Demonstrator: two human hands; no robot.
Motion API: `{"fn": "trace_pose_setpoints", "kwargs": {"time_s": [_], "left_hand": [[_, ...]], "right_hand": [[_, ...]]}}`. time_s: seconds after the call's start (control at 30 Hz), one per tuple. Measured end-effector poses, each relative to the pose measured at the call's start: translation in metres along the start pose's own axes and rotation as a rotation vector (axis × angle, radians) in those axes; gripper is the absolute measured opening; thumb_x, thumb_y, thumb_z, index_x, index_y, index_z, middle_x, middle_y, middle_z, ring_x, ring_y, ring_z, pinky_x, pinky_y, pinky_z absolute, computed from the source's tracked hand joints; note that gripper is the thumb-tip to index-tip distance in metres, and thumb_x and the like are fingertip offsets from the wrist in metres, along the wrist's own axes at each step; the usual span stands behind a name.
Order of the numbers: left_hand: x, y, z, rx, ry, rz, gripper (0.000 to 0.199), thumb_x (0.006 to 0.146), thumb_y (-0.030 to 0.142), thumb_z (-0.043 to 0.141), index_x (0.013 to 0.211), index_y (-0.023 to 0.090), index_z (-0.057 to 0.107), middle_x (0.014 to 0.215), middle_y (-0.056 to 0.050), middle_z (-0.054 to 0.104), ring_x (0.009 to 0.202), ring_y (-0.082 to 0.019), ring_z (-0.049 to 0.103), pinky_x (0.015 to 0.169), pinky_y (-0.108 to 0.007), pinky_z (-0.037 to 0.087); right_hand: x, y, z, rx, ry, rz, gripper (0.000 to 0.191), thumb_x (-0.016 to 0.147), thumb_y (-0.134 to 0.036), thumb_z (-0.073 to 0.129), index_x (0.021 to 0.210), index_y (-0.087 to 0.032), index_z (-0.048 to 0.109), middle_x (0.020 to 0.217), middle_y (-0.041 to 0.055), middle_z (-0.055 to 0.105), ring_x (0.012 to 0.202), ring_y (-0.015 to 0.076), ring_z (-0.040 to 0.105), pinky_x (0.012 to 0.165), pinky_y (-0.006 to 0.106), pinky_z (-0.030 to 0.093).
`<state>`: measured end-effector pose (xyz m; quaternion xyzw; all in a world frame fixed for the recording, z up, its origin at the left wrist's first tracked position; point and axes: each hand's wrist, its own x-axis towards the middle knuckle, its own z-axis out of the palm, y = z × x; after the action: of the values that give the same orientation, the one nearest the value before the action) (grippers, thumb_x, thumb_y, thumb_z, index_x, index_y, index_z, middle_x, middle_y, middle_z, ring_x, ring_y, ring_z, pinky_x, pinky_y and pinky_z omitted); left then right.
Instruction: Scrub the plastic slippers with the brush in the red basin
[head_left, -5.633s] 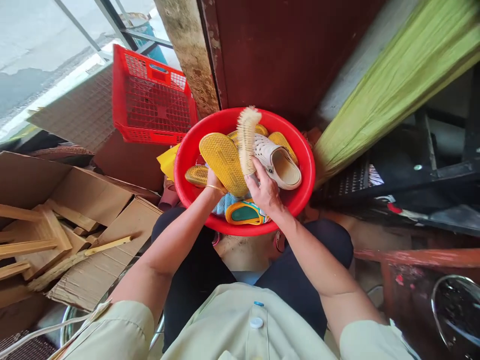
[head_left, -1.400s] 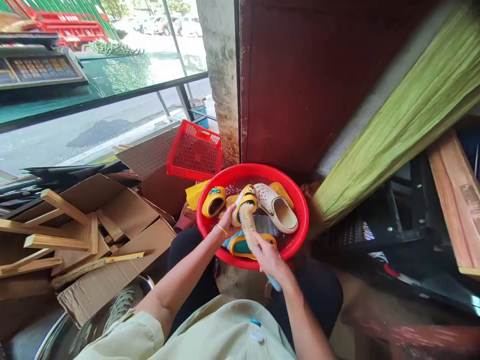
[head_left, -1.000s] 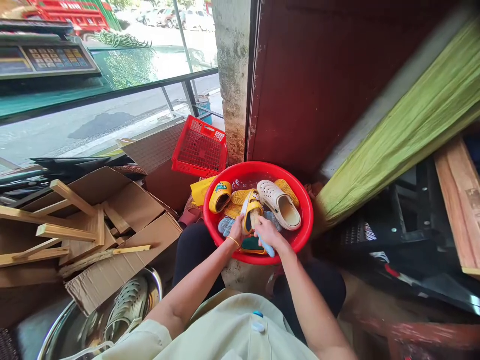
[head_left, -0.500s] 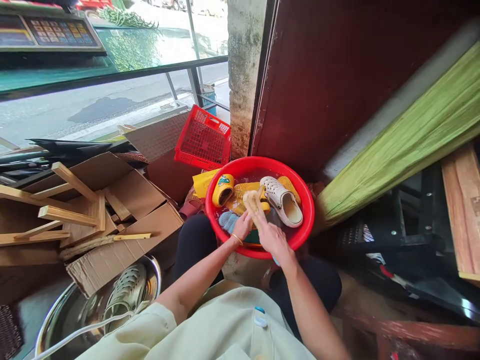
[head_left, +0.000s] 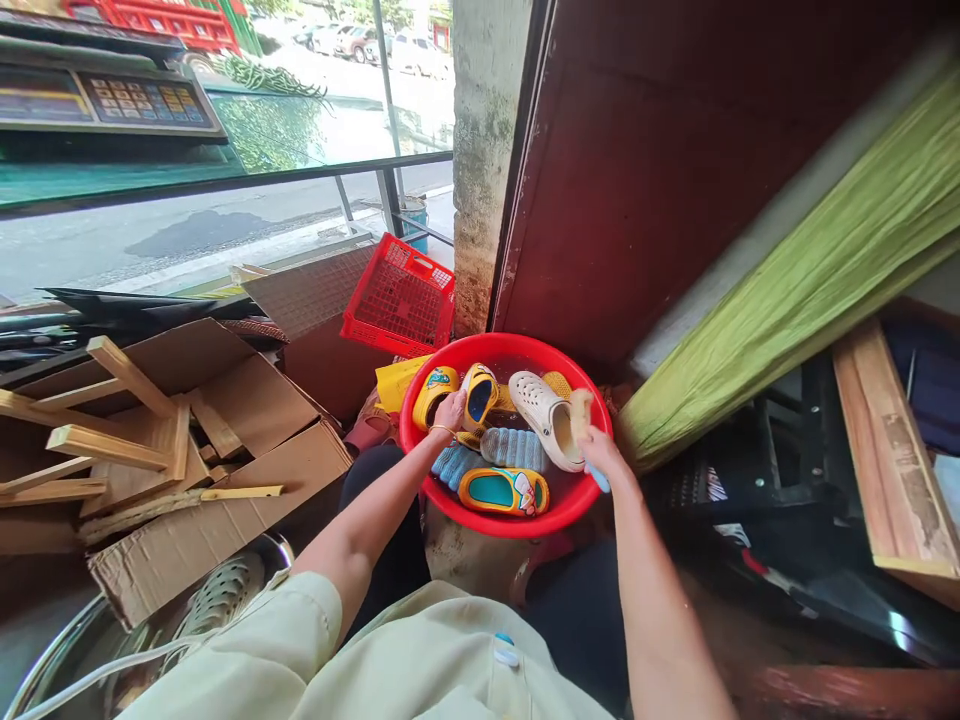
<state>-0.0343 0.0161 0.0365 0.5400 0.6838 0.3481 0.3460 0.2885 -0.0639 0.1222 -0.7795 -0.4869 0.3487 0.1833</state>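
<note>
In the head view, a red basin (head_left: 504,346) of water holds several shoes. My left hand (head_left: 448,412) is closed on a yellow clog (head_left: 481,398) with a dark opening, beside another yellow clog (head_left: 435,392) bearing a green decoration. My right hand (head_left: 602,452) grips a scrubbing brush (head_left: 580,412) by its light-blue handle, its pale bristles over the right side of the basin. Just left of the brush leans a white clog (head_left: 536,400) with holes. Nearer me lie blue-grey ribbed footwear (head_left: 514,449) and a yellow clog with a teal inside (head_left: 491,491).
A red plastic crate (head_left: 401,295) stands behind the basin. To the left, a cardboard box (head_left: 255,500) holds a wooden stool (head_left: 142,440). A metal bowl (head_left: 56,640) with a pale clog (head_left: 225,590) is at lower left. Green cloth (head_left: 787,270) hangs at right.
My hands have parted from the basin's middle. The left moved left and grips a yellow clog; the right carried the brush to the right. My view shifted slightly.
</note>
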Motion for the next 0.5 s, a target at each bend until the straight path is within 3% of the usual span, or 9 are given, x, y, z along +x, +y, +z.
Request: {"fn": "trace_pose_setpoints", "kwargs": {"time_s": [0.07, 0.17, 0.23, 0.3, 0.37, 0.4, 0.5], "left_hand": [[0.013, 0.004, -0.001, -0.042, 0.054, -0.057, 0.036, 0.101, 0.041, 0.046, 0.109, 0.015, 0.07, 0.11, -0.017, 0.076, 0.114, -0.033, 0.068, 0.102, -0.041, 0.049], [0.022, 0.012, 0.004, -0.06, 0.11, -0.113, 0.039, 0.095, 0.034, 0.056, 0.129, 0.015, 0.062, 0.125, -0.02, 0.07, 0.125, -0.036, 0.063, 0.11, -0.046, 0.042], [0.02, 0.024, 0.011, -0.057, 0.121, -0.032, 0.045, 0.089, 0.025, 0.063, 0.134, 0.017, 0.058, 0.139, -0.02, 0.063, 0.137, -0.036, 0.053, 0.118, -0.047, 0.034], [0.013, 0.041, 0.024, -0.075, 0.109, 0.139, 0.048, 0.083, 0.018, 0.067, 0.13, 0.019, 0.061, 0.149, -0.017, 0.056, 0.149, -0.034, 0.039, 0.126, -0.046, 0.023], [0.006, 0.063, 0.042, -0.165, 0.021, 0.3, 0.042, 0.08, 0.016, 0.069, 0.122, 0.021, 0.066, 0.147, -0.015, 0.058, 0.15, -0.033, 0.037, 0.128, -0.046, 0.02], [0.003, 0.075, 0.053, -0.244, -0.074, 0.348, 0.038, 0.08, 0.016, 0.07, 0.118, 0.021, 0.068, 0.14, -0.014, 0.063, 0.145, -0.033, 0.045, 0.126, -0.045, 0.025], [-0.002, 0.106, 0.094, -0.496, -0.358, 0.275, 0.03, 0.083, 0.015, 0.067, 0.113, 0.02, 0.069, 0.112, -0.012, 0.073, 0.11, -0.027, 0.067, 0.107, -0.042, 0.048]], "right_hand": [[-0.001, 0.009, 0.011, 0.034, -0.062, -0.013, 0.063, 0.093, -0.025, 0.054, 0.154, -0.011, 0.052, 0.07, 0.0056, 0.07, 0.048, 0.0181, 0.062, 0.052, 0.029, 0.052], [-0.009, 0.021, 0.033, 0.1, -0.148, -0.038, 0.066, 0.089, -0.023, 0.057, 0.154, -0.014, 0.052, 0.059, -0.0022, 0.063, 0.038, 0.0139, 0.053, 0.043, 0.025, 0.045], [-0.017, 0.028, 0.046, 0.146, -0.205, -0.057, 0.066, 0.087, -0.022, 0.06, 0.152, -0.017, 0.055, 0.057, -0.0046, 0.062, 0.038, 0.012, 0.051, 0.043, 0.023, 0.043], [-0.023, 0.035, 0.052, 0.182, -0.245, -0.068, 0.066, 0.085, -0.023, 0.063, 0.15, -0.018, 0.057, 0.058, -0.0056, 0.062, 0.041, 0.0104, 0.052, 0.045, 0.021, 0.043], [-0.027, 0.042, 0.05, 0.228, -0.282, -0.07, 0.068, 0.085, -0.027, 0.064, 0.151, -0.019, 0.055, 0.061, -0.0064, 0.063, 0.041, 0.0093, 0.051, 0.045, 0.02, 0.042], [-0.028, 0.047, 0.046, 0.265, -0.313, -0.075, 0.07, 0.085, -0.031, 0.064, 0.153, -0.02, 0.053, 0.062, -0.0064, 0.064, 0.04, 0.0093, 0.051, 0.043, 0.02, 0.041], [-0.029, 0.065, 0.026, 0.488, -0.35, -0.132, 0.077, 0.084, -0.044, 0.065, 0.154, -0.018, 0.047, 0.075, -0.0024, 0.07, 0.04, 0.0106, 0.052, 0.038, 0.022, 0.037]]}}
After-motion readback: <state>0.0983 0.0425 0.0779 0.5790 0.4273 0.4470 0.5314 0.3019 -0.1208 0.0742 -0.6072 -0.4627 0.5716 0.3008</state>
